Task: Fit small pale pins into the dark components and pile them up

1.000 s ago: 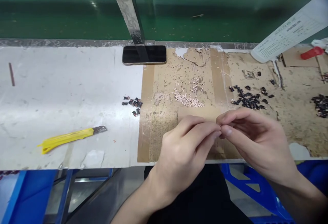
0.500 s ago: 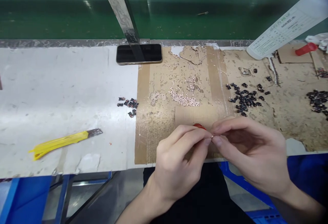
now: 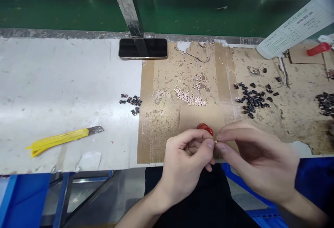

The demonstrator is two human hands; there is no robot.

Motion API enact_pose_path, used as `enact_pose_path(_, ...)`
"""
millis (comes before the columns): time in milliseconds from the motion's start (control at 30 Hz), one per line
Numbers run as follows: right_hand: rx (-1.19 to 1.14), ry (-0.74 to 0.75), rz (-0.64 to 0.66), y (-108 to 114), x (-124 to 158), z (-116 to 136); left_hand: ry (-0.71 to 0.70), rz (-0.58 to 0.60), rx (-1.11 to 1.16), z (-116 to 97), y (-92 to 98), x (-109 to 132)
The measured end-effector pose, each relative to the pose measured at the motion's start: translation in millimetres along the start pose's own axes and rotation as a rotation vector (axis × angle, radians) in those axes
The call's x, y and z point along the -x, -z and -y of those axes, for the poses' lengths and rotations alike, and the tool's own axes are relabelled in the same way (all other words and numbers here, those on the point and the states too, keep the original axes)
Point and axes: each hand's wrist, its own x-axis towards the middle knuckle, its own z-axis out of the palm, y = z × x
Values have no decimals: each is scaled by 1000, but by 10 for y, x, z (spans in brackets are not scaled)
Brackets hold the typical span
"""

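Note:
My left hand is closed in a pinch, thumb against forefinger; whatever lies between those fingertips is hidden. Close against it, my right hand pinches a tiny copper-coloured piece between thumb and forefinger. Both hands meet over the front edge of the bench. Just behind the left fingertips sits a small round red dish, partly covered by the hand. Farther back, a spread of tiny copper-coloured pieces lies on the cardboard.
Small black parts lie in a right-hand cluster, a far-right pile and a left group. A yellow utility knife lies left. A phone rests by the metal post. At right are a white bottle and red cap.
My left hand has turned a little, and its other fingers have curled beneath. More of the red dish shows now. The view has shifted slightly.

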Motion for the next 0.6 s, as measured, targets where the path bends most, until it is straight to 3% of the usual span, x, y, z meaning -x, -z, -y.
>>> enact_pose_path(233, 70, 37, 76, 63, 131, -57, 67, 86, 38, 22, 11, 87)
enact_pose_path(333, 38, 2, 80, 65, 258, -94, 22, 100, -4, 83, 60, 137)
enact_pose_path(467, 18, -118, -80, -4, 350, -203, -42, -85, -62, 153, 189, 178)
enact_pose_path(600, 294, -36, -139, -74, 327, -304, -48, -234, -156, 134, 313, 181)
